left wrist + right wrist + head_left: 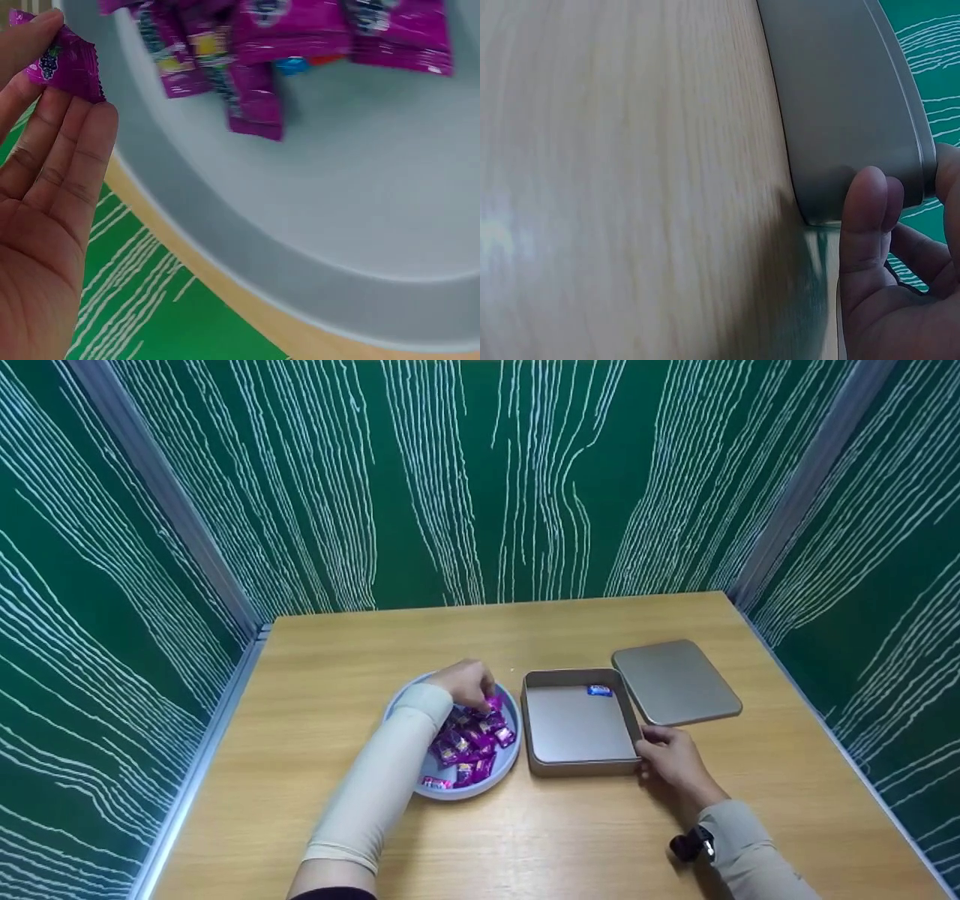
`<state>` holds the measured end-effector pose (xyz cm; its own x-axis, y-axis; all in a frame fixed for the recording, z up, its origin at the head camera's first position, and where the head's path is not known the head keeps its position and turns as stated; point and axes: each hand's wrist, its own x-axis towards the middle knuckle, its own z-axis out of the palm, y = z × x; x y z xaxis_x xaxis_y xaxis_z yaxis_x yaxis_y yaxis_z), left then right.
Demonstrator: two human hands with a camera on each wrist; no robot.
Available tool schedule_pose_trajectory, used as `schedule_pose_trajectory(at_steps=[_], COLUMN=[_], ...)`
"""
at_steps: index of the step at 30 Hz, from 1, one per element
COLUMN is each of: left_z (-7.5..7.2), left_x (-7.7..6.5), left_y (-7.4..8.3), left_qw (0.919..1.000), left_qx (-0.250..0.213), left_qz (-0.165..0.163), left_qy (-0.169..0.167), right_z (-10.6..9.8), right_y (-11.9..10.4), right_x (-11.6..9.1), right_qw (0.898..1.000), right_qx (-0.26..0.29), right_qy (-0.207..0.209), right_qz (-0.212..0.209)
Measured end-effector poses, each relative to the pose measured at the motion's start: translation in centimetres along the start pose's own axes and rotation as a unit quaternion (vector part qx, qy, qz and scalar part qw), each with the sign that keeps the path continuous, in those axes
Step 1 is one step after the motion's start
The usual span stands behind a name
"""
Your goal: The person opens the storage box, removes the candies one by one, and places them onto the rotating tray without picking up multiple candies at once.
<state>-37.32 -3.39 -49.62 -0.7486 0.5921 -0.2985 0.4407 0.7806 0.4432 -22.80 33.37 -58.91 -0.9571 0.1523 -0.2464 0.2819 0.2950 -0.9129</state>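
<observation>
Over the far side of a pale blue round dish (pixel 480 789), my left hand (pixel 465 682) pinches a purple wrapped candy (pixel 69 64) with a grape picture between thumb and fingers. More purple candies (pixel 466 741) lie heaped in the dish below it. To the right of the dish stands a square metal tin (pixel 585 768) without its lid. My right hand (pixel 675 759) grips the tin's near right corner, thumb on the outer wall (pixel 840 97) and a fingertip up at the rim. Inside the tin, a small blue wrapped candy (pixel 599 690) lies near the far right corner.
The tin's flat lid (pixel 679 682) lies on the wooden table (pixel 322 690), right beside the tin's far right side. Green panels with white lines (pixel 495 487) enclose the table at the back and both sides. A dark watch-like device (pixel 694 844) sits on the right wrist.
</observation>
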Motion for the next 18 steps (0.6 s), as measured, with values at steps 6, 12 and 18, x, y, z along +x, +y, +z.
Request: schedule_pose_trajectory(at_steps=[6, 12, 18], left_z=[0.9, 1.2, 1.6], left_x=[-0.3, -0.7, -0.8], left_y=[-0.7, -0.8, -0.8], left_qw=[0.9999, 0.9998, 0.9998], left_qx=[0.012, 0.018, 0.010], left_qz=[0.001, 0.008, -0.008], left_qy=[0.001, -0.002, -0.013], right_z=[0.1, 0.1, 0.1], right_y=[0.1, 0.2, 0.2], right_x=[-0.2, -0.2, -0.1], right_qw=[1.000, 1.000, 1.000], right_qx=[0.012, 0.010, 0.012], right_qy=[0.003, 0.006, 0.003], right_qz=[-0.008, -0.019, -0.019])
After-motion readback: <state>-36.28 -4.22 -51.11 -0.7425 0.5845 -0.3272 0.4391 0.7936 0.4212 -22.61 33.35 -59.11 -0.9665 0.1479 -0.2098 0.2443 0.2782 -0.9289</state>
